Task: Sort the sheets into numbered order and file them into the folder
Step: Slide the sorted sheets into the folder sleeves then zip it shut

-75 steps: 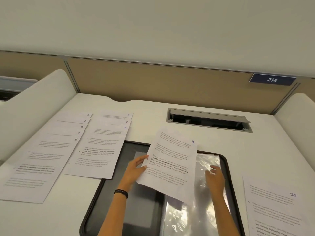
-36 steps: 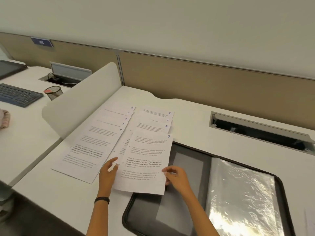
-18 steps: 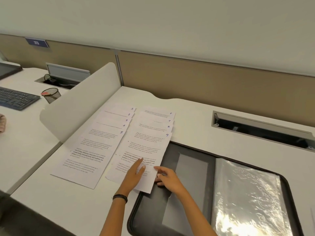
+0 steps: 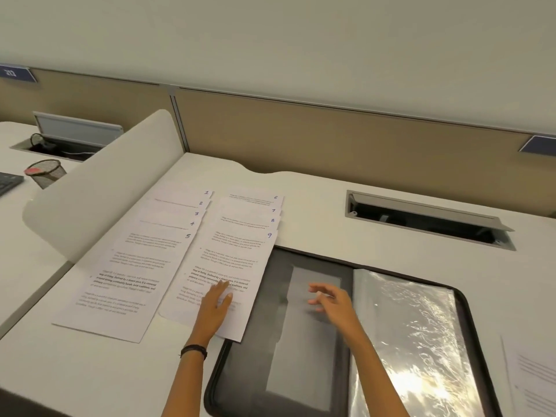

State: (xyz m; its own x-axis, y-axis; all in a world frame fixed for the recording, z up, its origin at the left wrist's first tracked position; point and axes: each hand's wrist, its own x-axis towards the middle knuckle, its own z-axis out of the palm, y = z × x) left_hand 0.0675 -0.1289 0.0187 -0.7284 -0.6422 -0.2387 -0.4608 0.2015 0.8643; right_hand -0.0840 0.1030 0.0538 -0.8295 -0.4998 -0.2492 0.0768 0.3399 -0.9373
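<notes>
Laid out on the desk (image 4: 90, 371) in two overlapping columns: sheets 1 to 5 (image 4: 135, 266) at the left, sheets 6 to 9 (image 4: 252, 203) just beside them at the right. Each shifted a little lower than the one beneath, probably to keep every handwritten number in the top corner readable at one look.

Pressing down on sheet 9 (image 4: 237, 260) with the left hand (image 4: 215, 308), palm flat, fingers straight and close together on the lower part of the page. Likely done to seat the page on its column and to stop it from sliding, with the lower right corner lying over the rim of the folder (image 4: 304, 356).

Hovering above the dark inner cover of the folder with the right hand (image 4: 331, 299), fingers loosely spread, holding nothing and, as far as can be told, touching nothing.

Opened flat just right of the columns, with shiny plastic sleeves (image 4: 415, 341) on the right half. Too much glare there to judge any page inside.

Partly visible at the right edge of the view: one more sheet (image 4: 532, 377), number not readable.

Judged: sorting nearly finished, filing not yet begun. Next, probably: bring the last sheet to the second column, then gather in order. Careful with the overhanging corner when moving the folder.
</notes>
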